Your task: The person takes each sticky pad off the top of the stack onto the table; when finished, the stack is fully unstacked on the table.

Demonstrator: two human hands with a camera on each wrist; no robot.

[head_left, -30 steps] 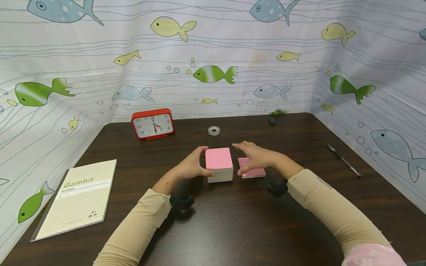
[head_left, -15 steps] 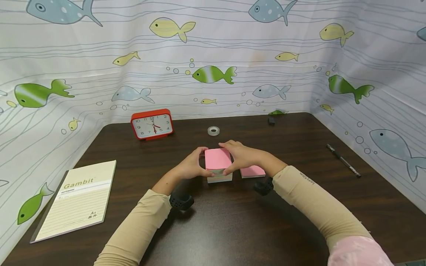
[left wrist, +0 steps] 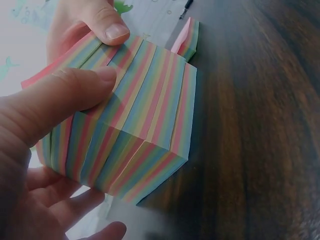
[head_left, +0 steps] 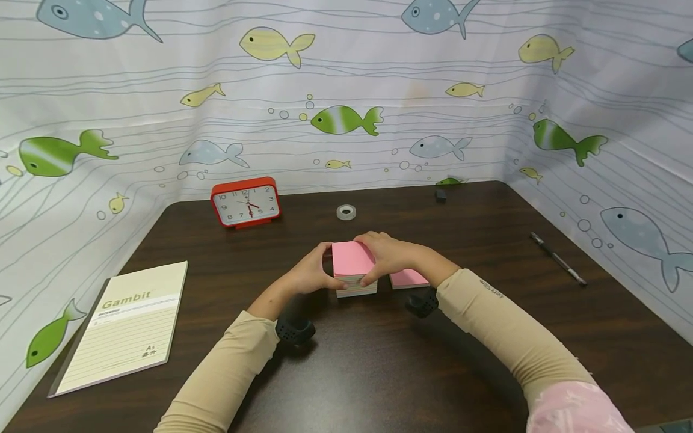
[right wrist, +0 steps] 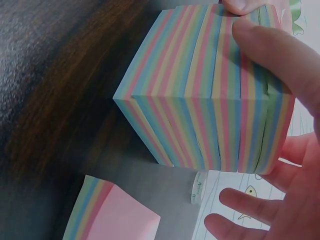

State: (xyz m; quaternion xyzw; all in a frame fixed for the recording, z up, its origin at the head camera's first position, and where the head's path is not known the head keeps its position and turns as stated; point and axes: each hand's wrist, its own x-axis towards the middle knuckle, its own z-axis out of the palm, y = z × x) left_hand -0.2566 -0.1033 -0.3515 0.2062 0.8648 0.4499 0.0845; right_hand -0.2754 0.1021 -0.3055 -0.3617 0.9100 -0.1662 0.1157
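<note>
A block of stacked sticky note pads [head_left: 351, 258] stands on the dark table, pink on top, its sides striped in pink, yellow, blue and green. My left hand [head_left: 311, 272] grips its left part, thumb on the near face and fingers round behind. From the right, my right hand [head_left: 392, 255] holds the same stack, thumb pressed on the near face close to the left thumb. In the right wrist view, several separate pads show as layers with slightly uneven edges [right wrist: 200, 130]. One thinner pink-topped pad [head_left: 407, 278] lies just right of the stack, partly behind my right hand.
A cream notebook [head_left: 121, 325] lies at the left. Toward the back are a red alarm clock [head_left: 246, 202], a roll of clear tape [head_left: 346, 212] and a small dark block [head_left: 441, 196]. A pen [head_left: 557, 258] lies on the right, and a fish-print curtain [head_left: 346, 72] surrounds the table.
My right hand has come left from over the thinner pad and taken hold of the stack's right side. The left hand has stayed at the stack.
</note>
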